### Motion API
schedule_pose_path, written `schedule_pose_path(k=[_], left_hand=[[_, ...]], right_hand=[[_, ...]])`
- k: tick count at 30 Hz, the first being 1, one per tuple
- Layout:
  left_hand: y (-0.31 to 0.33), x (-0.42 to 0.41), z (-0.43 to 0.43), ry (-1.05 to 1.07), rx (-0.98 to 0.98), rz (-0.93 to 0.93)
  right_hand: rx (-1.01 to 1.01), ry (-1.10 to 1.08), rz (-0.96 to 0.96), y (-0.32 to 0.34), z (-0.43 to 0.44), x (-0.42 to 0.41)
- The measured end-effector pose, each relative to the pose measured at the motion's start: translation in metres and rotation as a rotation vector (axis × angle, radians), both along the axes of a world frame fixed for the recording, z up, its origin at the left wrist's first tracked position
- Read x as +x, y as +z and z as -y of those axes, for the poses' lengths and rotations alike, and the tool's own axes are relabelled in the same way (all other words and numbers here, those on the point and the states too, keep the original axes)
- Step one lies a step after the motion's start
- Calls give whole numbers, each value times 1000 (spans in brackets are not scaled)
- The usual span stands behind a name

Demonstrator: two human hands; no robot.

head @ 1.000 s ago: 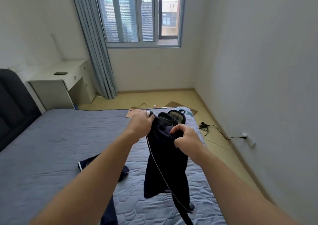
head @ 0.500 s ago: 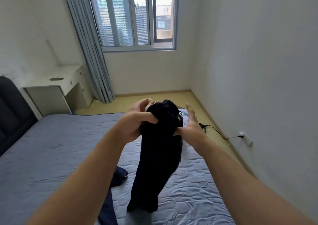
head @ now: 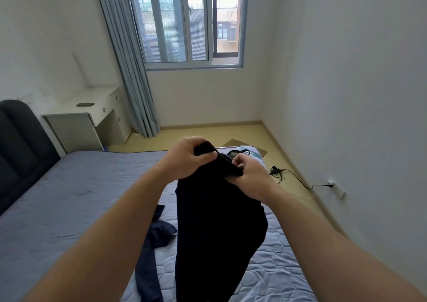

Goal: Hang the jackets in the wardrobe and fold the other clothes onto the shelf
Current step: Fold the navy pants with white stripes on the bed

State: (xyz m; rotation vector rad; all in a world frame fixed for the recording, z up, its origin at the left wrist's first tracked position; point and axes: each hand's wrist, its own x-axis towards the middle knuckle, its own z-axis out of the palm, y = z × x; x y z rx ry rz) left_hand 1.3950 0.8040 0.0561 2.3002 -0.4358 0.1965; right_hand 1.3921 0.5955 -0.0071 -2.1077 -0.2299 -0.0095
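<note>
A black garment hangs in the air over the bed, held at its top edge by both hands. My left hand grips the upper left corner of the cloth. Just to the right, my right hand pinches the same edge with curled fingers. A dark navy garment lies crumpled on the bed below my left forearm. No wardrobe or shelf is in view.
A white desk with a phone stands left of the grey curtain. A dark bag sits at the bed's far corner. A charger cable runs across the floor to a wall socket on the right.
Both hands shifted their hold along the black garment's top edge; my right hand, open half a second ago, now pinches the cloth. The garment's hanging white cord is out of sight.
</note>
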Motion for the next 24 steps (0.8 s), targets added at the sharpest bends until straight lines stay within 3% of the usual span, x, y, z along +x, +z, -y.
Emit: schedule_pose_path(k=[2, 6, 12, 19, 24], left_hand=[[7, 5, -2, 27, 93, 152], [29, 14, -3, -24, 80, 270], [70, 38, -1, -45, -17, 386], [124, 60, 2, -27, -249, 477], [150, 68, -9, -45, -443, 481]], right_hand=[[-4, 39, -50, 6, 3, 1], [-69, 100, -113, 27, 9, 3], [-424, 79, 68, 86, 8, 12], [-358, 8, 247, 140, 16, 17], [-373, -143, 529, 183, 34, 24]])
